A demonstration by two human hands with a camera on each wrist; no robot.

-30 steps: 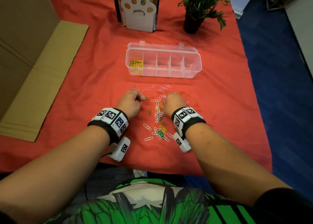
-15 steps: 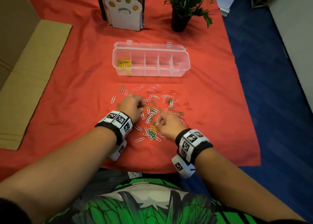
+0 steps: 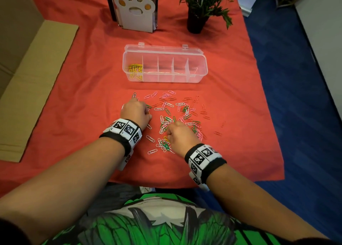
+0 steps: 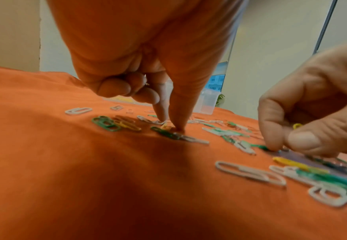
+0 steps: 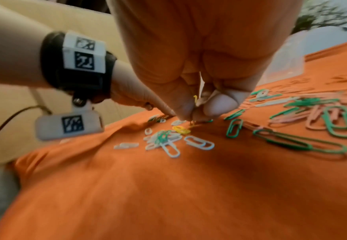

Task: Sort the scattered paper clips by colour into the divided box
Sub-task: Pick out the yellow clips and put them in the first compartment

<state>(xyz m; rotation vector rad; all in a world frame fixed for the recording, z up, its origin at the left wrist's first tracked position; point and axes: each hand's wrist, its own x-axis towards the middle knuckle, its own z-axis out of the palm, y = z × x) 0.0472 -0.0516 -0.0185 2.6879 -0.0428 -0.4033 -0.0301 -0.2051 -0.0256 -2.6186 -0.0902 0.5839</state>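
- Because they lie flat on the red cloth (image 3: 77, 104), the paper clips (image 3: 177, 115) likely resist a plain grab; light, stiff and slick, each is best pinched at a raised loop end.
- The left hand (image 3: 136, 113) presses thumb and forefinger down onto a clip among green and yellow ones, other fingers curled.
- The right hand (image 5: 197, 104) pinches a yellow clip (image 5: 195, 98) over the near cluster.
- The divided box (image 3: 202, 72) sits beyond, yellow clips (image 3: 136, 70) in its leftmost compartment.

Red cloth (image 3: 88, 89) — green, pink, white, yellow clips (image 3: 177, 115).
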